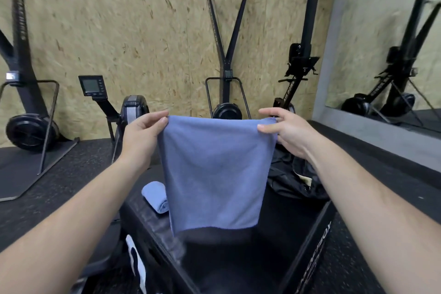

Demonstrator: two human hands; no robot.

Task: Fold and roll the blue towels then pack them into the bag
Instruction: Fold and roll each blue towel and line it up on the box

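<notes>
Midway, it appeared, through the job, a person held a blue towel (214, 174) up by its two top corners. The left hand (143, 131) pinched one corner between thumb and fingers and the right hand (284, 131) pinched the other. The cloth hung flat and free above a black box (238, 260). A rolled towel (155, 196), also blue, lay on the box just beside the hanging one, to its left. The black bag (293, 181) lay slumped beyond the cloth to the right, partly hidden by it.

The step in hand looked to be the fold. Doing it well would call for level corners and a taut top edge. The cloth would need lowering flat onto the box, clear of the roll, with edges matched before any rolling. A skewed fold would likely give a loose, lopsided roll that packs poorly.
</notes>
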